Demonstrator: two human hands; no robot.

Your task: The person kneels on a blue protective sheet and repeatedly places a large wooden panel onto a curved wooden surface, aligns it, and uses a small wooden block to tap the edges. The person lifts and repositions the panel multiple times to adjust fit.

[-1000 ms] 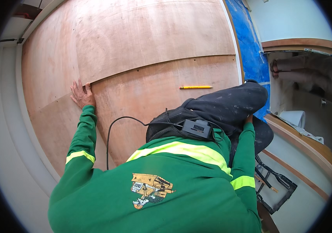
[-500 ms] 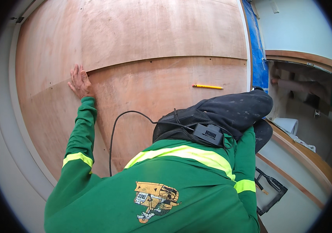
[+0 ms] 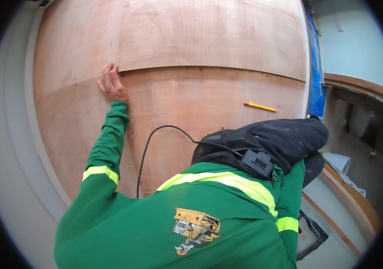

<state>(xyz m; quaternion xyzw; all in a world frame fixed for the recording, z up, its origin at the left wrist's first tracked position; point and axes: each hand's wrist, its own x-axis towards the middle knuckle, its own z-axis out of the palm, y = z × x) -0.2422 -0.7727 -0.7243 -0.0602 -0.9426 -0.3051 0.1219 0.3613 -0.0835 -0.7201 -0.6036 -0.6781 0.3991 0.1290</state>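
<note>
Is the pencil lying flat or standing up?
Lying flat. The pencil rests lengthwise on the plywood, apart from the left hand.

You have no packages, signs or screens in view. The nearest thing to a label is the printed emblem (image 3: 196,231) on your green shirt, yellow and white, well below and to the right of your left hand (image 3: 110,84), which lies flat on the plywood panel (image 3: 209,98).

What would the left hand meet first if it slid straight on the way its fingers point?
The left hand lies flat on plywood; its fingers point at the seam, then the upper plywood sheet.
</note>
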